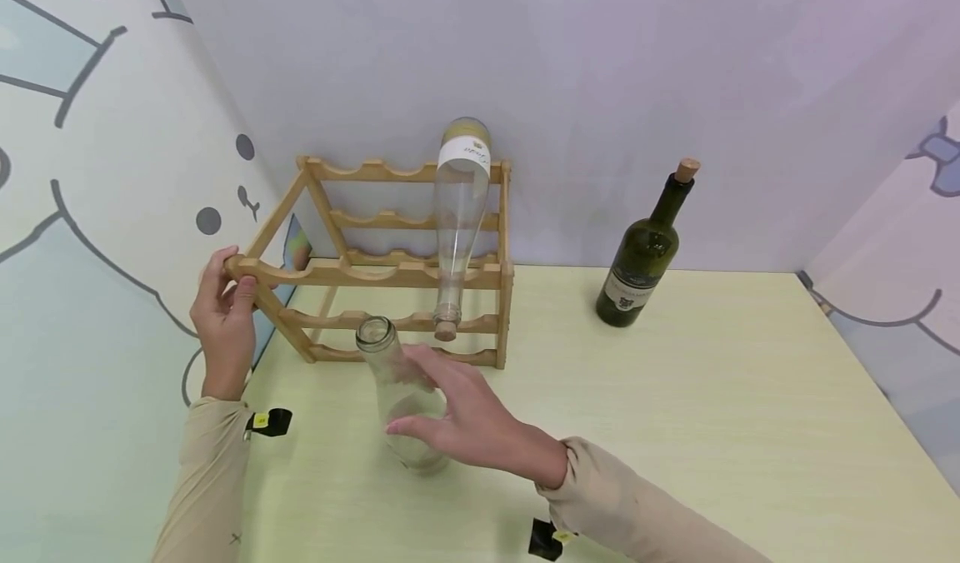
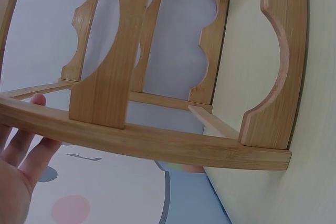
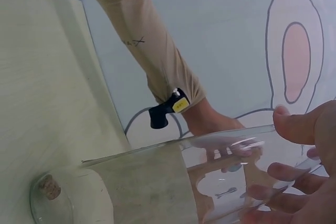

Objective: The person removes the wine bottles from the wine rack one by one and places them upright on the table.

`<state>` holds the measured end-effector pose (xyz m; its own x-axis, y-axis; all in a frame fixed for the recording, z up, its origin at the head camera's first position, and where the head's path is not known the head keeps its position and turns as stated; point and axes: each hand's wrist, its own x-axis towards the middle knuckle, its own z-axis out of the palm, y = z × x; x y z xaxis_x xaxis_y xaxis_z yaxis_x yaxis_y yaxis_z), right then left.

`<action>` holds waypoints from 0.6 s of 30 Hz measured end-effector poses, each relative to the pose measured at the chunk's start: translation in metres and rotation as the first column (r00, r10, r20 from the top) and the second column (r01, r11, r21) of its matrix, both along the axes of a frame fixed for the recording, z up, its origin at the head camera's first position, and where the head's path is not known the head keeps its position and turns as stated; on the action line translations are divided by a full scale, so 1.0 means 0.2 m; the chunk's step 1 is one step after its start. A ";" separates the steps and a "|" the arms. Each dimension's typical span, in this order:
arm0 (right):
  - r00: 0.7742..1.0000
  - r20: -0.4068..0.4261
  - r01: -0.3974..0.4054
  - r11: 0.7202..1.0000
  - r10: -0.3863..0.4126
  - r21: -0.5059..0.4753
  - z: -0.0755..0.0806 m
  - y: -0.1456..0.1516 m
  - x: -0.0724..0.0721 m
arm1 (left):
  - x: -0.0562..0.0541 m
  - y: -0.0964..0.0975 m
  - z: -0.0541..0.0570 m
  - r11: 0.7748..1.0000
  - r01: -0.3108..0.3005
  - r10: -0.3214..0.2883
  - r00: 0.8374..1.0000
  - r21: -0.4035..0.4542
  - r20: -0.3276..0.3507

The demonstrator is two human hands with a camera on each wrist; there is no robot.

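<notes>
My left hand (image 1: 226, 317) grips the front left top corner of a wooden wine rack (image 1: 390, 276); its fingers (image 2: 41, 157) reach around the rail in the left wrist view. My right hand (image 1: 472, 413) is around an uncorked clear glass bottle (image 1: 405, 396) in front of the rack, thumb on the near side. In the right wrist view the fingers (image 3: 283, 201) lie along the glass bottle (image 3: 147, 182). A cork (image 3: 51, 187) shows at its base; whether it is inside or behind, I cannot tell. A corked clear bottle (image 1: 459, 205) lies across the rack's top right, neck forward.
A dark green corked wine bottle (image 1: 637, 267) stands upright on the pale table (image 1: 720, 396), right of the rack. A grey-white wall (image 1: 600, 72) rises behind the table. At the left is a wall panel (image 1: 112, 171) with cartoon drawings.
</notes>
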<state>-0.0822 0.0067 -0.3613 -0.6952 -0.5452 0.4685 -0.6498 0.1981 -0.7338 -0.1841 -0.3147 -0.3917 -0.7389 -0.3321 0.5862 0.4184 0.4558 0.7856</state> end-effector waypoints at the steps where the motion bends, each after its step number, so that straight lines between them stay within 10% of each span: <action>1: 1.000 0.000 0.004 1.000 -0.004 0.000 0.00 0.01 0.00 | 0.00 0.00 0.00 1.000 0.000 0.000 1.000 0.003 0.001; 18: 0.995 0.088 -0.043 0.997 0.048 -0.065 0.07 0.14 0.04 | 0.02 0.02 0.03 1.000 0.016 -0.016 1.000 0.010 -0.011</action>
<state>-0.0742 0.0342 -0.3470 -0.7108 -0.5489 0.4399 -0.5885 0.1215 -0.7993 -0.1806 -0.3105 -0.3861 -0.7379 -0.3261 0.5909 0.4344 0.4406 0.7856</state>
